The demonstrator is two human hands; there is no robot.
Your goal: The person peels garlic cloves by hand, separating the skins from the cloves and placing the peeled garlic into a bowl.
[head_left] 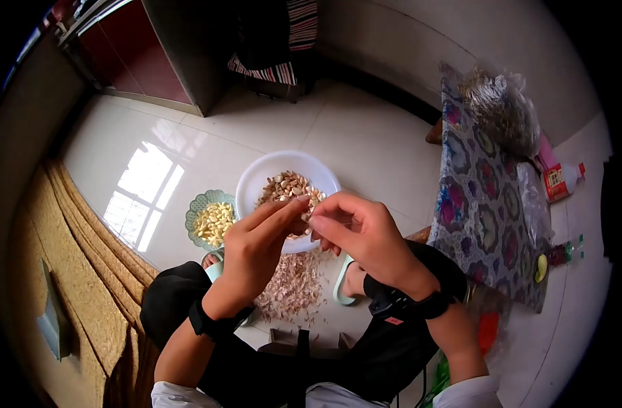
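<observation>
My left hand [260,238] and my right hand [365,234] meet at the fingertips above a white bowl [250,173]. Both are closed in a pinch around a small garlic clove [307,216], mostly hidden by the fingers. Unpeeled garlic cloves [284,185] lie in the bowl. To its left, a green openwork basket [195,205] holds peeled, pale yellow cloves [214,223]. Beneath my hands, a heap of papery garlic skins [292,287] spreads over the floor between my feet.
A low table with a patterned cloth [484,194] stands at right, bearing a filled plastic bag [505,112]. Rolled woven matting [80,272] is on the left. A dark red cabinet [131,47] stands at the back left. My slippered foot [352,280] is beside the skins.
</observation>
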